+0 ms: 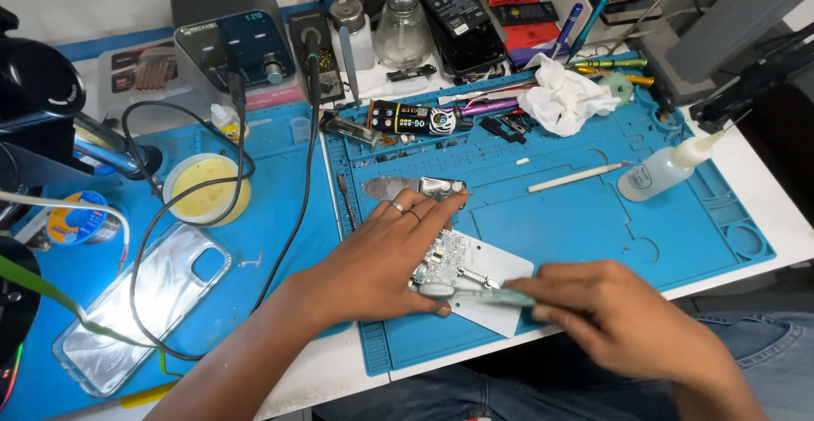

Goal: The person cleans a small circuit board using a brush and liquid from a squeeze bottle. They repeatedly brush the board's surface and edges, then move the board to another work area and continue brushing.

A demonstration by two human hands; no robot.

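Note:
My left hand (pixel 381 260), with two rings, lies flat on a small circuit board (pixel 445 256) and holds it down on a white card (pixel 500 273) on the blue work mat (pixel 593 217). My right hand (pixel 610 311) grips a pale green brush-like tool (pixel 475 292), whose head rests at the board's near edge, beside my left thumb. A metal shield piece (pixel 415 187) lies just beyond my left fingers.
A clear phone case (pixel 144 302) lies at the left, with a yellow tub (pixel 206 188) and cables. A soldering station (pixel 242 48), glass bottles, a squeeze bottle (pixel 666 169), crumpled tissue (pixel 564 94), a white stick (pixel 577 177) and small tools stand along the back.

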